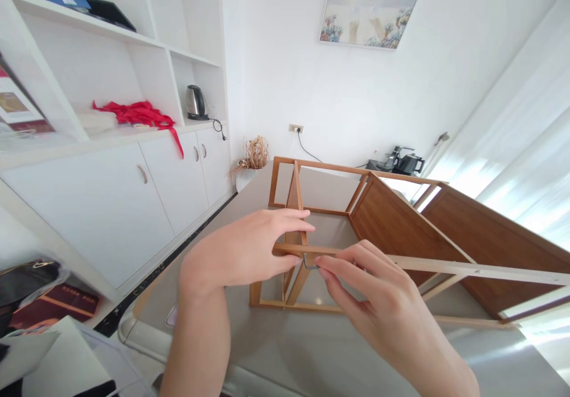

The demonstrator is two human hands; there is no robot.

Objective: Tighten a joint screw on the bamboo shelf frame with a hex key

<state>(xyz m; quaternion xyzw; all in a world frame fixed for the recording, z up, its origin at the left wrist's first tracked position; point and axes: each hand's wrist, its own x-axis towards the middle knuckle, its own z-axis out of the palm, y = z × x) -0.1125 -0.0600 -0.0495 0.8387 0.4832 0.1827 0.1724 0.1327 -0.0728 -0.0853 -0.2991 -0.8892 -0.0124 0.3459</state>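
A small dark L-shaped hex key (310, 264) stands at the near wooden rail of a brown shelf frame (329, 250). My right hand (378, 290) pinches one arm of the key between thumb and fingertips. The key's other arm points up against the rail, close to its left end. My left hand (249, 245) reaches in from the left, its fingers stretched out above the rail and apart from the thumb. That thumb lies beside the key, at the rail's lower side; whether it presses on the key I cannot tell. The key's tip is hard to make out.
The frame lies on its side across a grey table (276, 343), its brown panels (401, 225) toward the right. White cabinets (89, 201) line the left, with a kettle (196, 101) and red ribbon (142, 113). A coffee maker (396, 161) stands behind the frame.
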